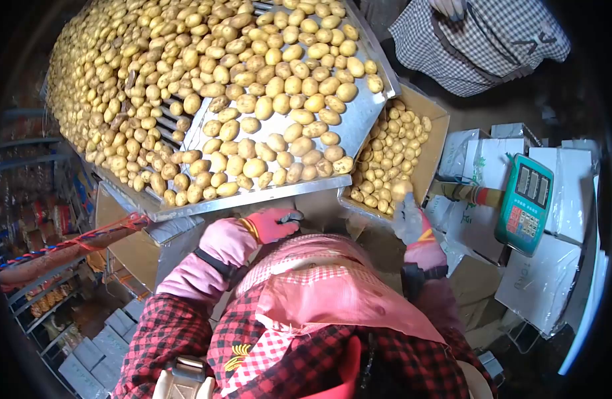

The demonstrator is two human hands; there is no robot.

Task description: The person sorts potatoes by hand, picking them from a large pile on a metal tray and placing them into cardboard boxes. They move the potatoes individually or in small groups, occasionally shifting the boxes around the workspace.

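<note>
My right hand [409, 219], in a grey and red work glove, reaches over the near end of a cardboard box [436, 133]. A potato [401, 189] is at its fingertips. Many small potatoes [392, 149] fill that box. In front of my body, just below the metal table's near edge, my left hand [274, 225] wears a red glove with dark fingertips. Its fingers are curled in and I see nothing in them. Potatoes [254, 167] in great number cover the metal sorting table [266, 195], piled thickest toward the far left.
A green digital scale display [528, 199] stands to the right before stacked white boxes [542, 282]. Across the table's far corner is another person in a checked apron [475, 43]. A pipe wrapped in cord [73, 246] sticks out at left, beside shelving [43, 306].
</note>
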